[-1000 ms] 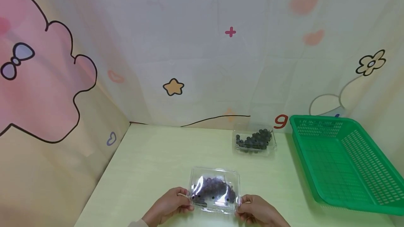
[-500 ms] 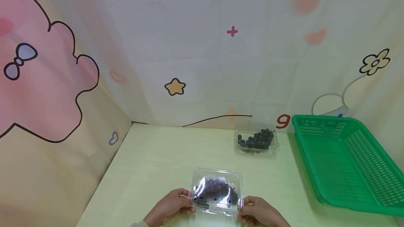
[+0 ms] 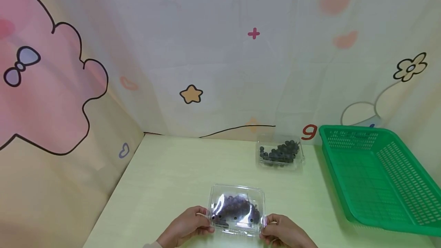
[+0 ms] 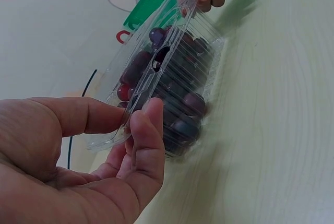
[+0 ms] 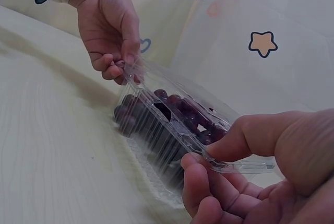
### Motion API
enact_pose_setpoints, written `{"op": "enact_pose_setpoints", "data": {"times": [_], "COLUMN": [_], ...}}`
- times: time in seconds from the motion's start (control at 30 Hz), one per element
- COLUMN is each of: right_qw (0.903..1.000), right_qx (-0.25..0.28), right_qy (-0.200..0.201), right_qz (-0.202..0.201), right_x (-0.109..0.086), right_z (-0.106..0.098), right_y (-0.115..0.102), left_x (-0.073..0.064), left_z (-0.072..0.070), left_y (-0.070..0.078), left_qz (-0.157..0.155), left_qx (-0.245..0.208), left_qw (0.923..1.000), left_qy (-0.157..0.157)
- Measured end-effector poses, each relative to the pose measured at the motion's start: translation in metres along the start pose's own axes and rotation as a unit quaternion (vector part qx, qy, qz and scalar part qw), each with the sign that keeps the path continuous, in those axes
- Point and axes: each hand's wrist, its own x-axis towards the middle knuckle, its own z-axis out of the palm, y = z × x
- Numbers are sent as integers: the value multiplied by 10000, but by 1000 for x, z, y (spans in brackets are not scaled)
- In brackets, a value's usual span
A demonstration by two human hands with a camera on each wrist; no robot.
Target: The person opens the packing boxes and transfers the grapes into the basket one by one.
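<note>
Dark purple grapes (image 3: 237, 206) lie inside a clear plastic clamshell box (image 3: 255, 193) at the front middle of the table. My left hand (image 3: 188, 223) pinches the near left corner of its rim between thumb and fingers. At the near right corner my right hand (image 3: 283, 230) pinches the rim the same way. Both wrist views show the lid lying down over the base, with the thumbs on top and curled fingers beneath the rim (image 4: 136, 98). In the right wrist view, grapes (image 5: 195, 117) show through the ribbed wall.
A second clear box (image 3: 297, 160) with a bunch of dark grapes (image 3: 280, 152) stands at the back, right of the middle. On the right sits a green plastic basket (image 3: 358, 171) with slotted sides. A printed curtain (image 3: 220, 49) hangs behind the pale table (image 3: 165, 175).
The whole head view has shifted slightly since one second ago. Both hands keep their grip on the clamshell box, which stays in the same place on the table.
</note>
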Motion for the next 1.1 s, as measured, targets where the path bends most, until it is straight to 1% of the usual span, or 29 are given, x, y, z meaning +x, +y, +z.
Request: {"op": "enact_pose_setpoints", "data": {"times": [0.4, 0.57, 0.9, 1.0, 1.1], "right_qw": [10000, 9995, 9974, 9963, 9938], "right_qx": [-91, -274, -575, -728, -946], "right_qy": [12, 133, 429, 463, 581], "right_qz": [-40, -35, 108, -1, -89], "right_x": [-2, -4, -5, -5, -5], "right_z": [1, 2, 4, 4, 4], "right_y": [-2, -4, -5, -5, -6], "left_x": [-3, -3, -2, -2, -2], "left_z": [0, -1, 0, 0, 1], "left_y": [3, 2, 2, 2, 3], "left_qz": [32, 40, 92, 55, 42], "left_qx": [-35, -19, 39, 54, 83], "left_qw": [10000, 10000, 9999, 10000, 9999], "left_qy": [-15, -10, 49, 54, 68]}}
